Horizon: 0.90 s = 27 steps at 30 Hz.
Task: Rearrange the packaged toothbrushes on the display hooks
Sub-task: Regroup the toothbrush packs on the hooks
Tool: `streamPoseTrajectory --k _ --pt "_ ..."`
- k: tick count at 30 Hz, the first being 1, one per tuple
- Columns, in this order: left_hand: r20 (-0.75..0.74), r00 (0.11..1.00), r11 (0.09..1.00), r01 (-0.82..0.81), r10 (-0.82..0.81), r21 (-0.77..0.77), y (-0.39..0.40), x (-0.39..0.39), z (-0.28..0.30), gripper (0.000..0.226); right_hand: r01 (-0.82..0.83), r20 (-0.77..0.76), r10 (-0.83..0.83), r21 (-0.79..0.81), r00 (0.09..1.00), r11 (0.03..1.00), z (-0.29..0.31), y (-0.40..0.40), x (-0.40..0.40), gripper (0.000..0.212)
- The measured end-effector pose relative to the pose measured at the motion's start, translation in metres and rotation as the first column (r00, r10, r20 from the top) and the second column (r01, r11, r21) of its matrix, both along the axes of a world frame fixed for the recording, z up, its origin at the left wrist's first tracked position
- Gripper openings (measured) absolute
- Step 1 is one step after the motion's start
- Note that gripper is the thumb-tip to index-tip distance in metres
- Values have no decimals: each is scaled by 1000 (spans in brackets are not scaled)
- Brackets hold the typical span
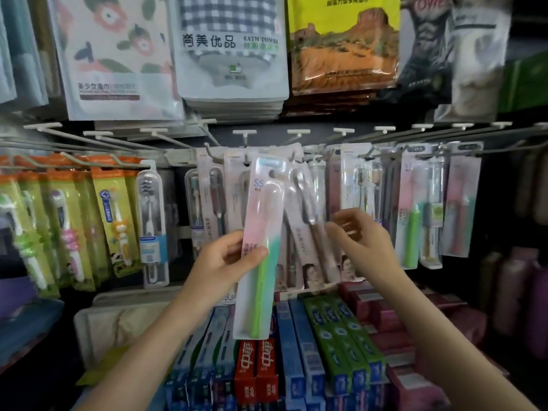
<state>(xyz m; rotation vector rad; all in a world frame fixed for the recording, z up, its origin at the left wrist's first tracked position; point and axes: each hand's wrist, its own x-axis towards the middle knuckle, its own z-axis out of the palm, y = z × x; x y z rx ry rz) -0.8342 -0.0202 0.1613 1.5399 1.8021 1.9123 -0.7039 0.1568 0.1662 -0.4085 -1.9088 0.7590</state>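
Observation:
My left hand [228, 262] grips a pink-and-green packaged toothbrush [261, 221] at its middle, holding it upright in front of the centre hooks. Behind it hang packs with dark brushes [308, 209] on the middle hooks [296, 155]. My right hand [358, 232] is just right of those packs, fingers curled near the lower part of one dark-brush pack; whether it pinches the pack is unclear. More pink-and-green packs [415, 209] hang to the right. A row of white hooks [244, 133] runs across above.
Yellow-green children's toothbrush packs [68, 221] hang at the left. Bagged towels [231, 48] hang above the hook row. Boxed toothpaste [296, 351] is stacked on the shelf below my arms. Dark bottles [516, 292] stand at the lower right.

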Motion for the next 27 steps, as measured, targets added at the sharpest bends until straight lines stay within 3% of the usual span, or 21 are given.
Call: streamPoseTrajectory --k 2,4,7,9,13,16,20,23,27 --pt "-29 997 997 75 -74 11 15 15 4 26 -33 -36 34 22 999 999 -1 2 17 11" --pt "-82 985 988 152 -152 -9 35 33 7 24 -171 -29 170 -12 985 985 0 -1 33 10" --pt "-218 952 976 198 -213 -90 72 64 6 25 -275 -53 273 -23 961 961 1 4 54 19" --pt "-262 939 973 198 -224 -122 99 77 1 16 -249 -90 246 -31 965 968 -2 24 68 21" --pt "-261 942 970 167 -210 -177 145 91 -10 13 -215 -243 148 -279 959 936 -14 86 105 14" --pt "-343 932 986 68 -118 -155 178 101 -12 19 -82 -181 27 -304 983 949 -24 125 132 11" --pt "-515 854 994 -108 76 -33 223 114 -6 27 -5 -44 -7 -260 999 965 -32 161 151 11" --pt "-482 875 999 -43 38 0 249 128 -3 29 22 -111 -60 -317 992 948 -36 184 153 14" --pt "-413 911 980 -88 6 -180 294 151 -4 54 53 -126 -107 -373 986 926 -39 207 146 11"
